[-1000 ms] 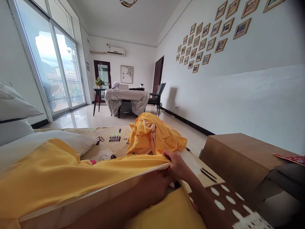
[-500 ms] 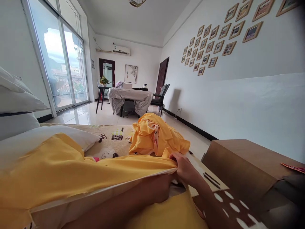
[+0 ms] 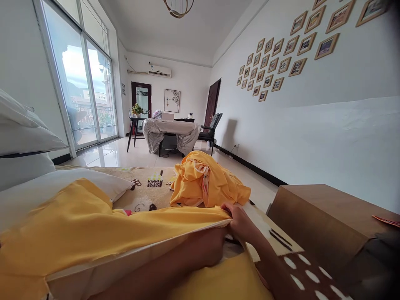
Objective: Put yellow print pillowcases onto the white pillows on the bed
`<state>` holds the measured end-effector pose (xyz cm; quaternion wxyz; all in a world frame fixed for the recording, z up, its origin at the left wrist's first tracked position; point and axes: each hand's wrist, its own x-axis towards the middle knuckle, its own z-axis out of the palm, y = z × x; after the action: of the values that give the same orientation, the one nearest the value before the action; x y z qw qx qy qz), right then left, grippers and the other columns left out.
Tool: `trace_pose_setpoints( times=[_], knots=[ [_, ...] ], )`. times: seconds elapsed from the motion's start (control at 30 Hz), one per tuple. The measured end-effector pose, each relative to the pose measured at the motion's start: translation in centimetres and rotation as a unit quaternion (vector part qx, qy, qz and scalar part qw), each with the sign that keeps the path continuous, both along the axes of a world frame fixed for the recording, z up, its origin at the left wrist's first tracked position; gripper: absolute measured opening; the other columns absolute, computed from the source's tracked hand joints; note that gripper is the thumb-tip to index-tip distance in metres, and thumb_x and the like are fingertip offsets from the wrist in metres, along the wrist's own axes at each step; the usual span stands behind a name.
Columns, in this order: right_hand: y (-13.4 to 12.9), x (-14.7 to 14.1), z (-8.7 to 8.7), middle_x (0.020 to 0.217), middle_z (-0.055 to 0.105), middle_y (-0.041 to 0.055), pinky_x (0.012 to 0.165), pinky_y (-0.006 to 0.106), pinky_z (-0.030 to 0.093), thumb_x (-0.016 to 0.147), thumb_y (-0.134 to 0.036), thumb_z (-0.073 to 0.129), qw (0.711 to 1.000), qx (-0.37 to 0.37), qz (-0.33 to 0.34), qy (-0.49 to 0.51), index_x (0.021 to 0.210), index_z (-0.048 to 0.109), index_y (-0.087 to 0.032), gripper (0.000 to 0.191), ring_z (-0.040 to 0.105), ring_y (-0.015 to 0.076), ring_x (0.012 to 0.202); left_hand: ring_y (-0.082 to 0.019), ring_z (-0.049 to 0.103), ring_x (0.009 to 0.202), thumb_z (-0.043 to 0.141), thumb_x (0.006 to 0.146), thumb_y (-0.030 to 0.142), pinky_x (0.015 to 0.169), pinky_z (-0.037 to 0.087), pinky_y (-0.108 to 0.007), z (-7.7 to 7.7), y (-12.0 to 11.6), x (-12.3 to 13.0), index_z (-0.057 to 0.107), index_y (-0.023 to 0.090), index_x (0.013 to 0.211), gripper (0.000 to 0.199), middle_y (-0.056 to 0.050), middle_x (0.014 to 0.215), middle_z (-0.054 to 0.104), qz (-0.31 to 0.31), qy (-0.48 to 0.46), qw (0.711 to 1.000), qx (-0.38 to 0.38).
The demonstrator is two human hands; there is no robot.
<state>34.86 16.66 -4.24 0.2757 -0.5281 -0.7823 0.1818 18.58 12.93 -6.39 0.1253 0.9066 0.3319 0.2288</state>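
Observation:
A yellow fabric cover (image 3: 125, 227) with a pale edge is stretched across the front of the bed. My right hand (image 3: 236, 218) pinches its right-hand end between thumb and fingers. Just below and left, my left hand (image 3: 212, 248) is curled closed under the cover's raised edge, its forearm along the pale inner side. What its fingers grip is hidden. More yellow fabric (image 3: 228, 279) lies beneath both arms. Beyond my hands sits a crumpled heap of yellow cloth (image 3: 209, 179). A white pillow (image 3: 103, 180) lies at the left, partly under the cover.
Patterned bedding (image 3: 145, 193) covers the bed. More white pillows (image 3: 25, 133) are stacked at the left edge. A brown box-like piece (image 3: 318, 216) stands at the right. Further back are a plastic-covered table (image 3: 171, 126), a black chair (image 3: 211, 129) and glass sliding doors (image 3: 84, 87).
The view has tilted up slightly, so the room sits a little lower in the picture. Both hands keep nearly the same place and hold on the cover.

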Motion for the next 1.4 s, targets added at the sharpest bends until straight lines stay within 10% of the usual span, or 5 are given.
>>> trace_pose_setpoints(
  times=[0.5,1.0,1.4],
  knots=[
    [-0.8,-0.6,0.9,0.064,0.055,-0.0016,0.059,0.023,0.031,0.059,-0.015,0.043,0.999,0.025,-0.007,0.022,0.068,0.05,-0.018,0.012,0.048,0.0137,0.065,-0.026,0.044,0.127,0.055,0.077,0.018,0.105,0.038,-0.044,0.3,0.0,0.4,0.051,0.025,0.123,0.047,-0.006,0.137,0.05,0.023,0.06,0.998,0.016],
    [-0.1,-0.3,0.4,0.067,0.054,-0.0014,0.06,0.022,0.034,0.056,-0.015,0.039,0.993,0.008,0.042,0.111,0.073,0.048,-0.018,0.019,0.048,0.0138,0.066,-0.023,0.052,0.111,0.042,0.089,0.021,0.103,0.036,-0.034,-0.1,-0.4,0.4,0.056,0.011,0.113,0.029,-0.012,0.113,0.06,-0.04,0.124,0.958,0.254],
    [-0.7,-0.4,0.9,0.067,0.055,-0.0019,0.06,0.022,0.034,0.055,-0.012,0.038,0.99,0.022,0.05,0.127,0.073,0.05,-0.018,0.023,0.048,0.0133,0.066,-0.022,0.044,0.125,0.043,0.09,0.023,0.111,0.03,-0.036,0.0,-0.3,0.5,0.054,0.015,0.118,0.032,-0.01,0.123,0.058,-0.044,0.1,0.975,0.191]
  ],
)
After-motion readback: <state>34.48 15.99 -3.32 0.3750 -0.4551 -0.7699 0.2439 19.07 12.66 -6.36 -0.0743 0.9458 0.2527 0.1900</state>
